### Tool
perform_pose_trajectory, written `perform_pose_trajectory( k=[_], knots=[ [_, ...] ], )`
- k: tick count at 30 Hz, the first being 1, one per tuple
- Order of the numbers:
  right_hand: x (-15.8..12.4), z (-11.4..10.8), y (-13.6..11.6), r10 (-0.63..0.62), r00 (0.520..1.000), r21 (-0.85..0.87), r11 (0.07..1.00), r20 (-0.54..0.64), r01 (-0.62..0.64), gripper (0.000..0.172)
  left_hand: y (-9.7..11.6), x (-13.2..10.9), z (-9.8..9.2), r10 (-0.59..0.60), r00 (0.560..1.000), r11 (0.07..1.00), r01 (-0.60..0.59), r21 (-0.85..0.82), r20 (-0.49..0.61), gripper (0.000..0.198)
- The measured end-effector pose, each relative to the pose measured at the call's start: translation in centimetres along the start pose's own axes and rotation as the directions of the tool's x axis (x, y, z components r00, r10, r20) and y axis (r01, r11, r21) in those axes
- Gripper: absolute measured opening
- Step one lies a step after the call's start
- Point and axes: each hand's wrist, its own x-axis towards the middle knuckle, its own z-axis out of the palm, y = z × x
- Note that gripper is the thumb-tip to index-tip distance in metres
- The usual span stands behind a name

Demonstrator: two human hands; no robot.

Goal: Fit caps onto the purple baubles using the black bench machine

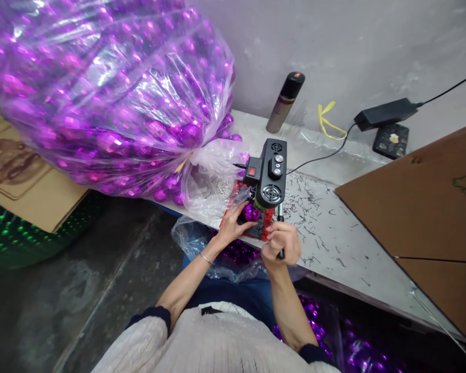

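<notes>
My left hand [233,226] has its thumb and fingers around a shiny purple bauble [251,212] under the head of a small black bench press [272,173]. The press has a red switch and round vents, and it stands on a red and black base [267,223]. To its right, my right hand [281,242] is wrapped round the black-gripped lever [280,213] of the press. The press head hides the top of the bauble.
A big clear bag of purple baubles [112,103] bulges at the left. Small dark metal bits [314,207] litter the table. Behind stand a spray can [285,102], a yellow tie [328,122] and a power adapter [386,114]. A cardboard box [423,207] blocks the right.
</notes>
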Motion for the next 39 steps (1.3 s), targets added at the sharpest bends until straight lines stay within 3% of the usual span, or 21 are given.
perform_pose_trajectory(
  k=[4, 7, 11, 14, 16, 18, 21, 24, 27, 39],
  knots=[
    [2.8, -1.2, -1.2, 0.044, 0.996, -0.004, 0.999, 0.083, -0.044, 0.023, -0.4, -3.0, -0.6, 0.204, 0.979, 0.964, -0.199, 0.177, -0.010, 0.062],
    [2.6, -1.5, -1.2, 0.026, 0.995, 0.006, 1.000, 0.093, -0.026, 0.024, -0.1, -6.5, -1.3, 0.325, 0.940, 0.901, -0.342, 0.266, 0.105, 0.057],
    [1.1, -1.4, -0.7, 0.008, 0.993, 0.019, 1.000, 0.116, -0.010, 0.023, 0.3, -8.9, -2.5, 0.346, 0.912, 0.865, -0.400, 0.303, 0.219, 0.069],
    [0.4, -1.4, -0.6, 0.017, 0.992, 0.034, 0.999, 0.126, -0.021, 0.021, -0.2, -5.8, -3.8, 0.323, 0.930, 0.873, -0.365, 0.325, 0.177, 0.057],
    [0.3, -1.4, -0.6, 0.025, 0.991, 0.044, 0.999, 0.128, -0.030, 0.021, -1.0, -1.5, -4.5, 0.264, 0.962, 0.881, -0.269, 0.388, 0.068, 0.043],
    [0.3, -1.3, -0.6, 0.032, 0.991, 0.047, 0.998, 0.127, -0.039, 0.021, -1.8, 3.6, -4.9, 0.139, 0.989, 0.872, -0.095, 0.481, -0.056, 0.039],
    [0.2, -1.3, -0.5, 0.040, 0.991, 0.042, 0.998, 0.124, -0.045, 0.020, -2.6, 10.5, -4.7, -0.132, 0.990, 0.808, 0.072, 0.585, 0.059, 0.031],
    [0.0, -1.3, -0.5, 0.036, 0.991, 0.052, 0.998, 0.127, -0.043, 0.020, -2.6, 14.4, -3.9, -0.206, 0.957, 0.813, 0.052, 0.579, 0.203, 0.019],
    [-0.1, -1.2, -0.5, 0.036, 0.992, 0.054, 0.998, 0.122, -0.043, 0.020, -2.2, 15.5, -3.2, -0.215, 0.935, 0.826, 0.020, 0.563, 0.283, 0.017],
    [-0.2, -1.0, -0.5, 0.062, 0.993, 0.046, 0.997, 0.100, -0.067, 0.021, -1.0, 16.4, -2.1, -0.219, 0.906, 0.848, -0.007, 0.531, 0.363, 0.010]
  ],
)
